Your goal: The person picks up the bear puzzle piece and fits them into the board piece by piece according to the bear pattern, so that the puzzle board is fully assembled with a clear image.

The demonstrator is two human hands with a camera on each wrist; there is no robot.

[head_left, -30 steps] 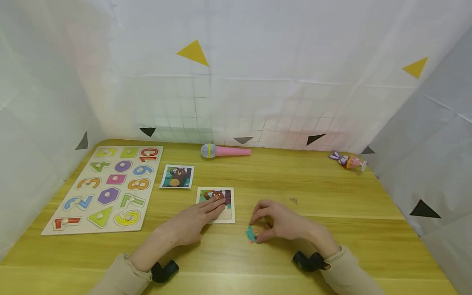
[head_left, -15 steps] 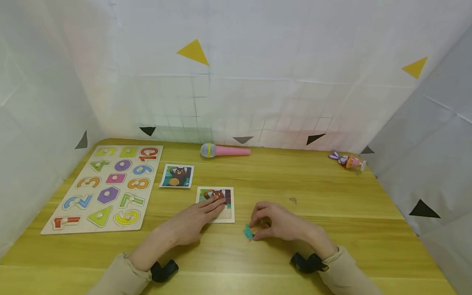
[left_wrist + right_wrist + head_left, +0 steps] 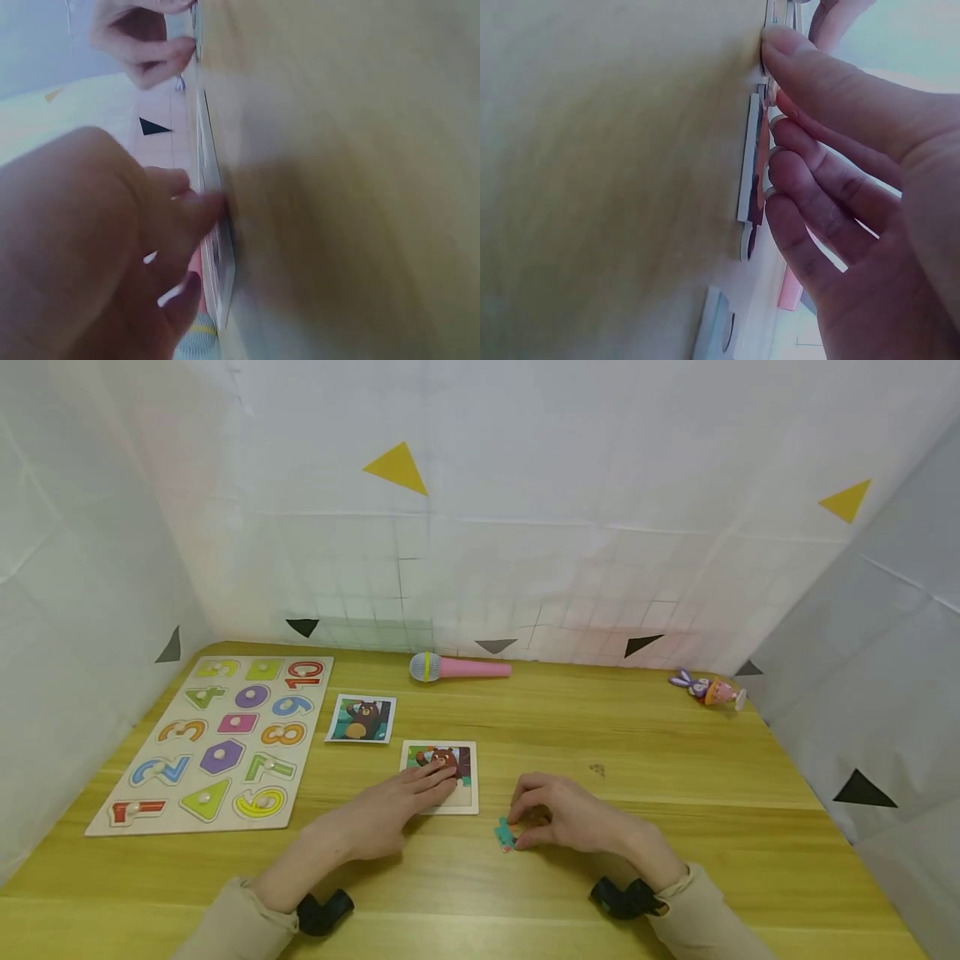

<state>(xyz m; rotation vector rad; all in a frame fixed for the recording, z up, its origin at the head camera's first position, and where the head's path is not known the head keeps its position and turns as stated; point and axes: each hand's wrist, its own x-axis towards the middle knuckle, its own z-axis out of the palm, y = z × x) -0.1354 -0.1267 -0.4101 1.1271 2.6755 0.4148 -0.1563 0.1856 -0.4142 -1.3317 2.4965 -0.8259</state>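
A square wooden puzzle tray (image 3: pixel 467 800) lies in the middle of the table, showing part of a brown bear picture. My left hand (image 3: pixel 386 810) rests flat across it with its fingers stretched over the picture; the thumb (image 3: pixel 206 212) is near the tray's edge. To the right, my right hand (image 3: pixel 573 814) pinches a teal and tan jigsaw piece (image 3: pixel 503 834) low over the table, between thumb and curled fingers. Those fingers partly cover it. Edge-on in the right wrist view, another thin piece (image 3: pixel 711 326) lies apart from the fingers, beyond the hand.
Left of the tray is a bear picture card (image 3: pixel 360 718). A number-and-shape peg board (image 3: pixel 172 768) covers the table's left side. Along the back lie a pink toy microphone (image 3: pixel 472 668) and, far right, a purple-eared rabbit figure (image 3: pixel 708 689).
My right hand has slid the teal jigsaw piece slightly left, toward the tray, and then held nearly still. My left hand has stayed on the tray.
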